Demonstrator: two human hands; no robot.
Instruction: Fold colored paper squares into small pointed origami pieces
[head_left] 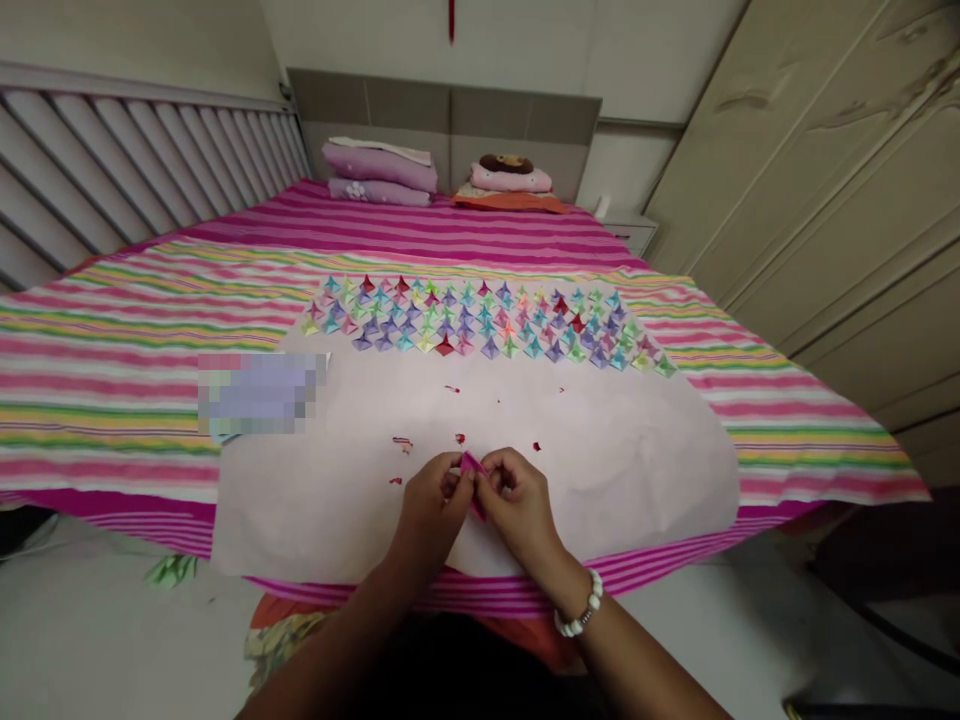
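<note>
Left hand (436, 490) and right hand (521, 492) both pinch one magenta paper piece (470, 462) over one pale sheet (637, 440).

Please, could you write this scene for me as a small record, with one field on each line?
Left hand: the left hand pinches a magenta paper
Right hand: the right hand grips the same paper; white beaded bracelet on this wrist
Work surface: pale sheet over a striped bedspread
Far part of sheet: many folded paper pieces in uneven rows, mixed colours
Near the hands: small reddish scraps, scattered
Background: grey headboard, with folded purple bedding before it
Unclear: pixelated item at the sheet's left edge
</note>
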